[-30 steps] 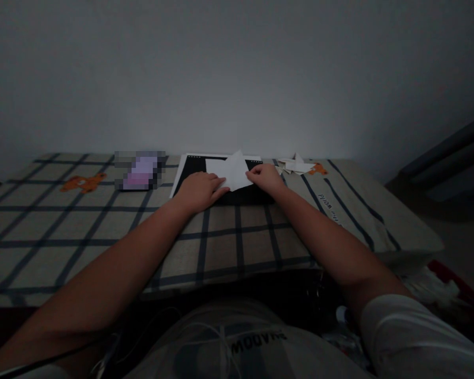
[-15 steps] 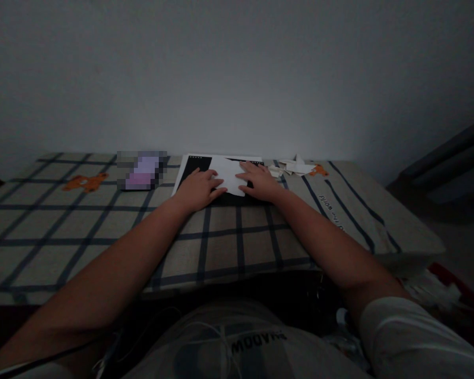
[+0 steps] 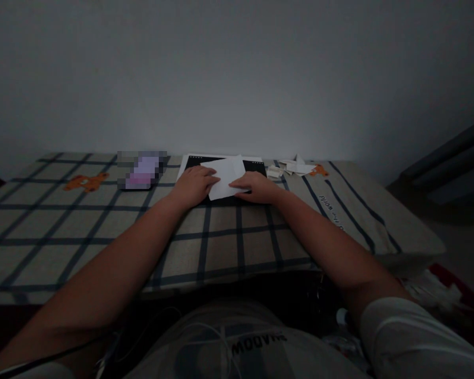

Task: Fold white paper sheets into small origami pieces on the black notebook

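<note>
A white sheet of paper [image 3: 226,178] with a crease near its upper right lies tilted over a flat black pad [image 3: 256,167], which has small pale slots along its far edge. My left hand [image 3: 193,184] closes on the paper's left edge, thumb and fingertips together. On the lower right edge of the paper, my right hand [image 3: 257,188] grips with the thumb below and the fingers above. Part of the pad is hidden under the paper and both hands.
A checked cloth [image 3: 237,242] covers the table, which stands against a plain wall [image 3: 237,79]. Left of the pad lies a phone [image 3: 143,171] with a lit, blurred screen. To the right sit several folded paper pieces [image 3: 298,166].
The paper has turned and its creased upper right corner now sticks up. My spread fingers have drawn in on its edges, and my right hand has come slightly nearer to me.
</note>
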### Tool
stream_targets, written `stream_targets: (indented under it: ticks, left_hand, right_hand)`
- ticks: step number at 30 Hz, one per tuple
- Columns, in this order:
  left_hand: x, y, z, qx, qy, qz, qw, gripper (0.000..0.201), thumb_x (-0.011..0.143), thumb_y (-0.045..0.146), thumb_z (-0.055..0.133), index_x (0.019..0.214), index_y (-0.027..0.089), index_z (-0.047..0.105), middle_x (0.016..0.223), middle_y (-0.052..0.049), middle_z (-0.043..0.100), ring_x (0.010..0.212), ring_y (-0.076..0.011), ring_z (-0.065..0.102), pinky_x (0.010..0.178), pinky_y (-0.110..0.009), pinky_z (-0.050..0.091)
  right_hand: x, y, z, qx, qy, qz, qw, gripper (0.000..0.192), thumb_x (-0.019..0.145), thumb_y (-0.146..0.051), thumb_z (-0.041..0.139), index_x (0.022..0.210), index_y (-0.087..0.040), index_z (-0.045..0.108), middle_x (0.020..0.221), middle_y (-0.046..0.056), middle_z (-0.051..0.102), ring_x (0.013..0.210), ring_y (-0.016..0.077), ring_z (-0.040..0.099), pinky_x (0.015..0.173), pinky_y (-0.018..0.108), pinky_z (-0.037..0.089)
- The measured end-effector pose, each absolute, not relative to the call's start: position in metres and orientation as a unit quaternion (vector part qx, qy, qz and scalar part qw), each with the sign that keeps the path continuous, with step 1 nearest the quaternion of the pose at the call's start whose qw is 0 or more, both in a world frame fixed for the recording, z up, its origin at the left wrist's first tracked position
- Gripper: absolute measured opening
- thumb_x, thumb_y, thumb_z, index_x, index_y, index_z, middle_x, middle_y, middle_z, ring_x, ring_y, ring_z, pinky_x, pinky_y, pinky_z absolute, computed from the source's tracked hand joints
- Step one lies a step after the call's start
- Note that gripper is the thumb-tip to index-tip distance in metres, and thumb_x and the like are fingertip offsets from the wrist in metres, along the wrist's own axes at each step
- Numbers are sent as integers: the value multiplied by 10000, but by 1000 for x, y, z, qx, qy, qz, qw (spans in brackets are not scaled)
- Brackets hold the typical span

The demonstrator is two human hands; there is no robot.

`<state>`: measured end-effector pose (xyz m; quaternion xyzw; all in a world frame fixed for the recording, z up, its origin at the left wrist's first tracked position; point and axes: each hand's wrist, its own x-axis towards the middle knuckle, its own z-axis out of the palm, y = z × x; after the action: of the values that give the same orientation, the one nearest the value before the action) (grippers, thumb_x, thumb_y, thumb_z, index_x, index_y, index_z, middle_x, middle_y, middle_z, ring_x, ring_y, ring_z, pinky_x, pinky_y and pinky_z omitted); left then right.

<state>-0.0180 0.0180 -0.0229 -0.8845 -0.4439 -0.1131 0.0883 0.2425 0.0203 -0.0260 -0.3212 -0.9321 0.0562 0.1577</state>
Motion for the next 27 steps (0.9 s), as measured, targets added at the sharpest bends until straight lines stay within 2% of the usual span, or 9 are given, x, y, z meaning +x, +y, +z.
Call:
stream_targets:
  ticks: [4,8,12,16,19,24,27]
  left_hand:
    - [-16,17,-20,-885,-450,-89,75,399,999,275,431,1252,265,740,1342,-55,699,1271,-270,608,1069,-430,455]
    - [-15,17,-22,-882,-463,-71,54,453,1033,367,385,1337,210,682,1428,-89,641,1303,-266,594,1098,-406,429]
    - [-16,17,-24,-877,-474,-60,56,521,1040,444,379,1416,162,603,1520,-135,551,1388,-298,521,1147,-462,378]
    - [-14,15,-22,-882,-459,-79,69,476,1027,420,420,1375,179,638,1501,-119,573,1387,-292,520,1151,-445,377]
    - [-13,13,-20,-898,-427,-94,51,499,1024,454,416,1379,179,635,1448,-109,622,1345,-276,558,1140,-420,394]
    - [-14,11,-21,-906,-413,-89,8,696,953,595,511,1466,126,548,1473,-141,596,1358,-282,549,1150,-385,399]
    - [-17,13,-23,-902,-422,-95,-8,635,945,581,524,1414,161,609,1466,-120,608,1356,-275,555,1150,-395,406]
  right_hand:
    - [244,23,-32,-336,-927,57,157,519,911,-339,688,1412,-217,632,1426,122,640,1352,286,566,1149,475,388]
    - [246,24,-33,-372,-917,67,128,685,922,-440,680,1530,-184,497,1545,152,512,1430,294,492,1176,457,380]
    - [245,20,-26,-375,-920,43,103,581,947,-441,655,1462,-183,583,1494,137,577,1353,305,555,1137,455,408]
    - [243,16,-21,-379,-921,9,84,436,980,-439,610,1340,-208,693,1448,123,624,1279,300,600,1091,441,418]
    - [243,17,-21,-384,-920,-6,81,445,974,-484,609,1330,-233,701,1422,108,647,1253,306,611,1050,429,426]
    - [245,19,-22,-390,-916,-9,88,473,959,-487,633,1328,-199,701,1390,114,670,1253,319,613,1021,418,432]
    - [245,19,-21,-391,-916,1,96,398,978,-451,612,1267,-208,741,1355,108,694,1238,302,634,1019,408,432]
